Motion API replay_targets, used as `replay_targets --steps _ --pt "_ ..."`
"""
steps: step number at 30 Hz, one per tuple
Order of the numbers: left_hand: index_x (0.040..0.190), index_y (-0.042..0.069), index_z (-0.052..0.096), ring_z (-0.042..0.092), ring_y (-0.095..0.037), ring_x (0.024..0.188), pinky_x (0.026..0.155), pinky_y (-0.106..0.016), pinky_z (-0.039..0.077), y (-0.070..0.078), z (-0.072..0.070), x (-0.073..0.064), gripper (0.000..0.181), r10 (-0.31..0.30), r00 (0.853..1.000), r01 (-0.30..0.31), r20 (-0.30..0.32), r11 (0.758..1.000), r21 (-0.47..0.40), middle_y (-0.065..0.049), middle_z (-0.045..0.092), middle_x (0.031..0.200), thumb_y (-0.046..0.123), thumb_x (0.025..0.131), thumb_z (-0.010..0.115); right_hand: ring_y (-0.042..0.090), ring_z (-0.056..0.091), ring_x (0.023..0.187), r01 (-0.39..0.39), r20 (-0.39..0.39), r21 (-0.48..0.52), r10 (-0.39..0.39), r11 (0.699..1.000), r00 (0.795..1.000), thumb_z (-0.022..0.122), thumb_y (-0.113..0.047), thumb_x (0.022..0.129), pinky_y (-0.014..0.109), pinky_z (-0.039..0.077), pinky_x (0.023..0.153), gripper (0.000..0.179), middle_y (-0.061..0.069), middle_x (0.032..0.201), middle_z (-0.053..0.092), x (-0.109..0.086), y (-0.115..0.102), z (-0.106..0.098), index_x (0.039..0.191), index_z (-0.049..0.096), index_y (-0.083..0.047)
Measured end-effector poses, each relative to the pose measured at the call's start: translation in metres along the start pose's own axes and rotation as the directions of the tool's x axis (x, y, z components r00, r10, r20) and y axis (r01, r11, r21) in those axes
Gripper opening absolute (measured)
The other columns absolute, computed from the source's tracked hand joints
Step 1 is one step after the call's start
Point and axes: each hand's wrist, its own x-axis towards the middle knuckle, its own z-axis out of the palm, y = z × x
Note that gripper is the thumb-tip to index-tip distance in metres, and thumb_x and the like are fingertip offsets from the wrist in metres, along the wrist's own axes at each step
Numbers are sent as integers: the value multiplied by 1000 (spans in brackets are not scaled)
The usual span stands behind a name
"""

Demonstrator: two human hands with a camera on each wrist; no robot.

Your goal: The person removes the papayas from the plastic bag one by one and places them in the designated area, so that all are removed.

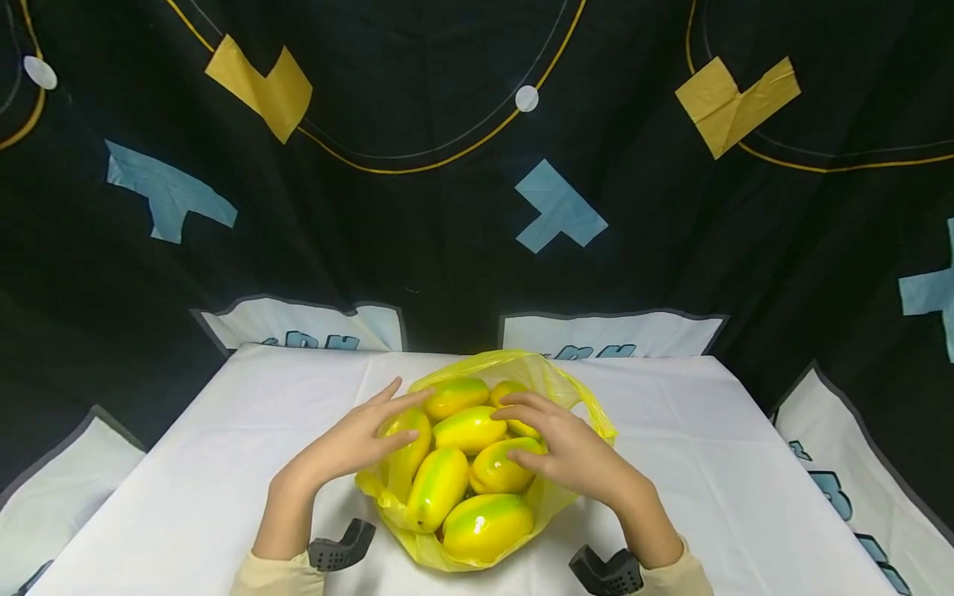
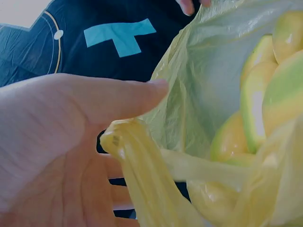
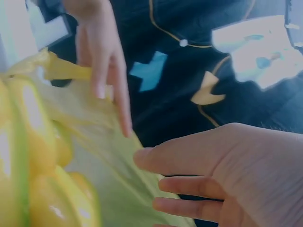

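Note:
An open yellow plastic bag (image 1: 391,505) stands on the table, its mouth spread wide around several glossy yellow-green mangoes (image 1: 488,527). Over the bag's left side reaches my left hand (image 1: 354,445), fingers extended. In the left wrist view its thumb (image 2: 137,97) overlaps the bag's edge, and a bunched bag handle (image 2: 142,165) hangs in front of the other fingers. On the opposite side my right hand (image 1: 570,447) hovers above the mangoes with loosely spread fingers. In the right wrist view its thumb (image 3: 175,153) lies right at the bag's rim. Neither hand grasps a mango.
A white cloth covers the table (image 1: 693,463) on both sides of the bag. Behind it hangs a black backdrop (image 1: 417,248) with blue and gold shapes. Dark wrist mounts (image 1: 343,546) sit on both forearms.

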Motion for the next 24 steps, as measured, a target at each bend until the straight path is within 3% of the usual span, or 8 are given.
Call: replay_targets --steps 5,11,16,24 --pt "146 21 43 25 -41 139 100 -66 32 -4 2 1 63 -20 1000 20 -17 1000 -18 -16 29 154 23 88 69 21 45 127 -59 102 2 59 998 993 71 -14 85 41 44 99 45 2 142 46 6 5 14 129 60 -19" --pt "148 17 38 35 -33 136 104 -55 34 -3 7 8 76 18 999 -20 -29 998 -61 -9 40 150 5 81 73 26 45 126 -34 128 -58 41 998 991 71 -10 81 44 42 101 48 9 139 49 8 17 23 127 62 -14" --pt "150 22 34 42 -31 130 101 -53 39 -3 9 9 85 -18 999 16 -33 998 -56 -8 42 148 -3 79 72 24 47 121 -22 158 -80 34 997 987 73 -6 75 43 42 100 55 7 134 51 11 27 30 129 61 -14" --pt "153 15 26 30 -33 139 108 -54 29 -3 11 7 96 -1 1000 0 -30 998 -56 -9 31 154 -15 72 68 23 49 116 -14 196 -44 22 999 980 75 -6 72 43 44 97 64 7 130 51 12 37 38 132 57 -18"
